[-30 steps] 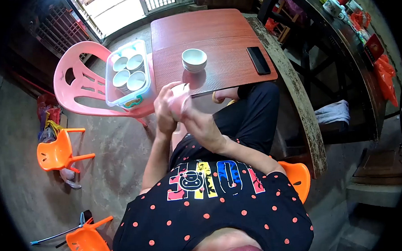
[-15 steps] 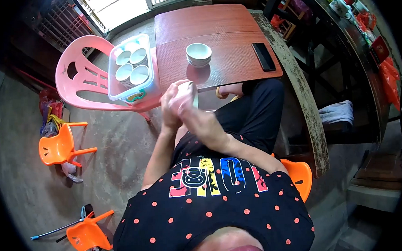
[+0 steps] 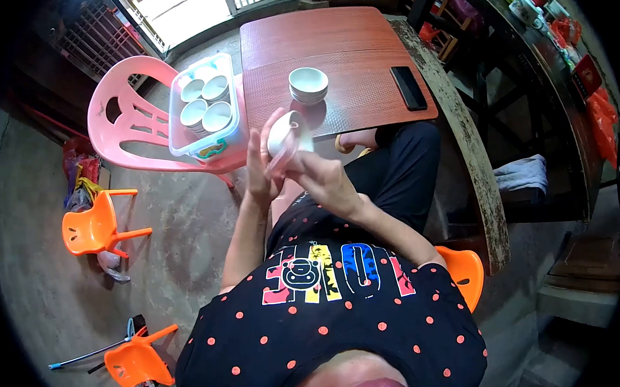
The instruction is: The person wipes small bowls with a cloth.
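A white bowl [image 3: 280,134] is tilted in front of my lap, just off the table's near edge, with its foot ring showing. My left hand [image 3: 259,169] cups it from the left side and below, fingers along its wall. Against the bowl's right side, my right hand [image 3: 323,182] is closed, its fingers curled and partly blurred. Something pale pink lies between that hand and the bowl; I cannot make out what it is. On the table, a small stack of white bowls [image 3: 308,81] stands just beyond my hands.
A clear plastic box [image 3: 175,140] with several stacked white bowls sits on a pink chair [image 3: 107,133], left of the reddish-brown table [image 3: 310,34]. A black phone [image 3: 408,89] lies at the table's right side. A wooden bench [image 3: 471,159] runs along the right. Orange stools [image 3: 90,231] stand on the floor.
The bowl has turned so more of its outside and foot ring shows. My left fingers have opened out a little around it, and my right hand has shifted down and right.
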The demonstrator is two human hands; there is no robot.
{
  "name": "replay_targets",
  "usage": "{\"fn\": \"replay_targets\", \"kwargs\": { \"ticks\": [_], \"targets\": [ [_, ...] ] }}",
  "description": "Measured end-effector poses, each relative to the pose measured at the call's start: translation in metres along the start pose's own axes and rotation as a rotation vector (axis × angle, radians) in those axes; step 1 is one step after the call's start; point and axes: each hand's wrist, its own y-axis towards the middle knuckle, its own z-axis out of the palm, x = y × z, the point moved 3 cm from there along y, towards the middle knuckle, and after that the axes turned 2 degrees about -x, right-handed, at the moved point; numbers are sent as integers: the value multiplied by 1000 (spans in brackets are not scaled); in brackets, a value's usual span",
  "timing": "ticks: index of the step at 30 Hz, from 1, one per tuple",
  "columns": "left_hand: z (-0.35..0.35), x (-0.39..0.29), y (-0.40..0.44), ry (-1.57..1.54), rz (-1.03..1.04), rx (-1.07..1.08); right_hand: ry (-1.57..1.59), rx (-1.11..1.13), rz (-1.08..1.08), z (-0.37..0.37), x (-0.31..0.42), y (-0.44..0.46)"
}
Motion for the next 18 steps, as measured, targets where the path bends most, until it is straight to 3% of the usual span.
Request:
{"fn": "replay_targets", "kwargs": {
  "ticks": [1,4,8,9,11,12,13,15,17,18],
  "targets": [
    [-5,-3,1,-234,-313,148,-389,-2,-511,3,3,8],
    [-1,-8,-3,-194,-467,33,-670,52,-705,0,6,3],
    [-28,12,9,-132,-347,-112,-586,35,-566,9,-14,-4],
    [-12,7,3,-81,-250,-160,-501,113,-406,13,-10,-8],
    [-20,16,2,56,-84,-136,-38,24,-110,15,-10,-13],
    [-14,15,1,255,113,-27,252,2,194,10,-2,-11],
    [-10,12,1,426,265,46,643,-140,351,16,-8,-7],
    [-1,7,-1,597,396,42,1028,-257,434,14,1,4],
    [-5,10,3,381,222,-32,732,-210,377,18,-9,-4],
    [-10,8,6,228,74,-54,385,-127,162,16,-1,-8]
  ]
}}
